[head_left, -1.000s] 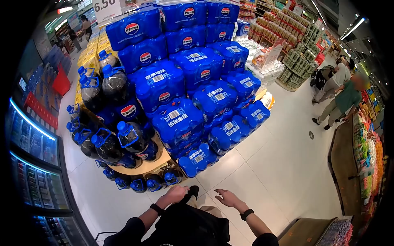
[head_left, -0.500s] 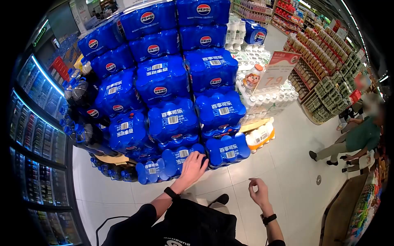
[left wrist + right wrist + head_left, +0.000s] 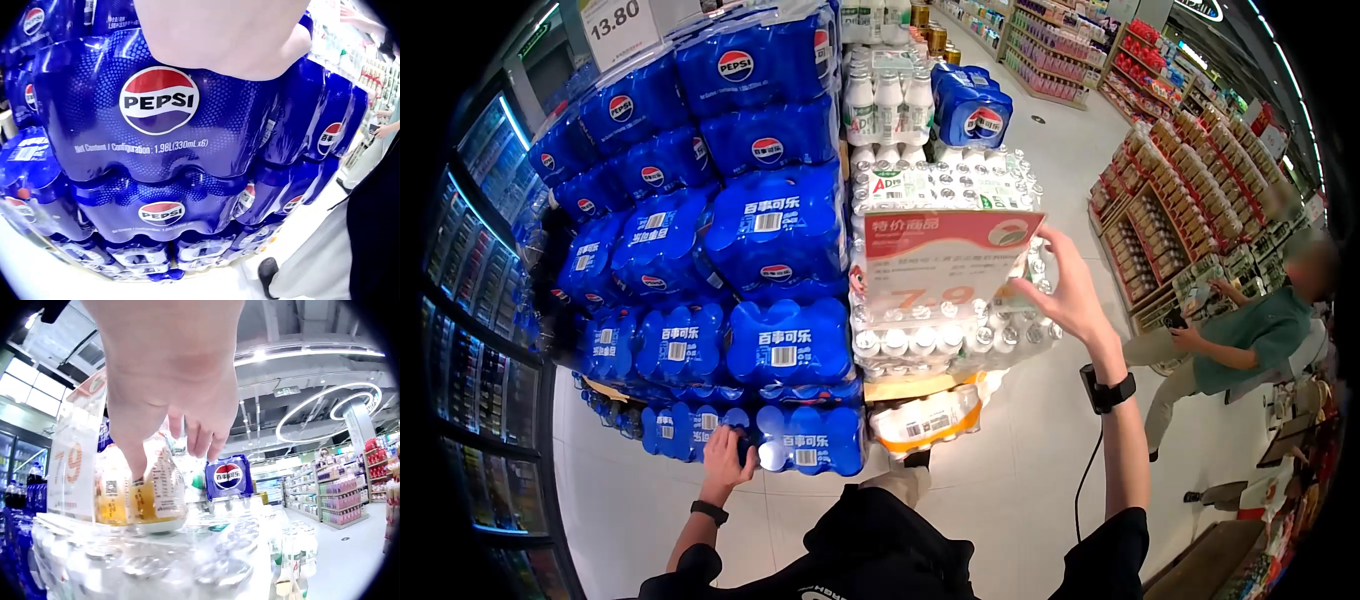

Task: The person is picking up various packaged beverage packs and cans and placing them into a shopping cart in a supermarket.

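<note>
My left hand (image 3: 726, 465) rests on top of the low front row of blue Pepsi can packs (image 3: 805, 440), fingers spread over the shrink-wrap. In the left wrist view, part of that hand (image 3: 225, 37) overlaps a Pepsi six-pack (image 3: 156, 125); its fingertips are hidden. My right hand (image 3: 1075, 295) is raised at the right edge of a red-and-white price sign (image 3: 945, 265), thumb and fingers apart. In the right wrist view, this hand (image 3: 175, 394) arches over white-capped bottles, its thumb close to a package with yellow-and-white printing (image 3: 153, 487).
Stacked Pepsi packs (image 3: 775, 230) rise at the left, with packs of white bottles (image 3: 940, 185) beside them. An orange-and-white pack (image 3: 930, 420) lies low in front. Lit fridges (image 3: 480, 350) line the left side. A person in green (image 3: 1245, 340) stands at the right.
The view has shifted right along the display. My right hand has risen from over the floor to the price sign; my left hand still rests on the low Pepsi row.
</note>
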Motion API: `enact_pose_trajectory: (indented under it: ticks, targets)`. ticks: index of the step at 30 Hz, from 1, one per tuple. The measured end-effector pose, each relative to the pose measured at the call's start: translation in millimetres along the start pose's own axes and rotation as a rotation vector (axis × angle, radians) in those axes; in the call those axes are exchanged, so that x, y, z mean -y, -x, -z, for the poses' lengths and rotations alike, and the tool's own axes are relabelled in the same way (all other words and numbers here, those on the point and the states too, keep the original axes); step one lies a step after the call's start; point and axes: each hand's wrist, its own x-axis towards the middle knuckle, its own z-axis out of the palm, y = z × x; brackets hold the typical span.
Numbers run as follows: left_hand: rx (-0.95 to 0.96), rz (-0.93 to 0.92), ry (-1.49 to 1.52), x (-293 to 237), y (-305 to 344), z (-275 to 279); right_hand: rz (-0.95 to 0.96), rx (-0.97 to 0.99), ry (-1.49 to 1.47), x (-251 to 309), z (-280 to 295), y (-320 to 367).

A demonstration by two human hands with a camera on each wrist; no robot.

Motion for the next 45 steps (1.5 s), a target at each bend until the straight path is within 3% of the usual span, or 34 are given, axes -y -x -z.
enact_pose_trajectory:
  ticks: [4,6,8,14,18,22,24,26,29,32,33,37,41,42,43,45]
  targets:
    - [0.135,0.146,-0.073,-12.3,-4.5,2.2,0.067,0.362,-0.242,-17.1,-2.5,-47.3]
    - [0.103,0.227,-0.133,-31.8,-11.3,1.2,0.020,0.336,-0.491,-28.1,-18.4,-51.4]
    - [-0.002,0.215,-0.082,-78.5,-28.2,0.7,0.051,0.303,-0.454,-41.9,-29.2,-53.5]
    - [-0.175,-0.061,0.197,-271.7,-112.3,-25.3,0.043,0.224,-0.629,-59.8,-24.9,-77.0]
    - [-0.256,-0.132,0.324,-368.1,-178.8,-51.2,0.258,0.226,-0.592,-90.5,-17.2,-96.0]
    - [-0.303,-0.036,0.166,-429.1,-246.4,-81.5,0.383,0.288,-0.588,-121.8,-8.6,-104.6]
    - [-0.339,0.149,0.145,-445.9,-281.3,-93.7,0.408,0.254,-0.634,-135.5,-17.8,-106.5]
    - [-0.393,0.335,0.116,-457.3,-307.0,-107.1,0.303,0.393,-0.656,-132.6,-9.9,-106.4]
    - [-0.452,0.560,0.195,-472.3,-342.9,-111.3,0.340,0.509,-0.574,-138.9,-8.8,-113.1]
    - [-0.504,0.714,0.254,-475.2,-372.4,-117.1,0.461,0.485,-0.631,-142.2,-23.6,-117.6]
    - [-0.451,0.741,0.290,-472.9,-372.9,-119.1,0.463,0.461,-0.678,-138.5,-27.4,-115.4]
    - [-0.584,0.870,0.485,-465.8,-393.0,-126.6,0.511,0.353,-0.651,-114.3,-31.9,-108.0]
    - [-0.594,0.843,0.502,-473.4,-408.9,-125.0,0.540,0.415,-0.613,-118.8,-37.3,-100.7]
    - [-0.587,0.851,0.496,-479.1,-415.1,-118.4,0.554,0.452,-0.615,-120.5,-32.7,-102.2]
    - [-0.578,0.831,0.387,-479.4,-417.9,-120.6,0.536,0.645,-0.702,-128.4,-25.2,-108.6]
    - [-0.583,0.780,0.195,-487.3,-416.5,-120.3,0.704,0.534,-0.730,-142.9,-4.0,-119.4]
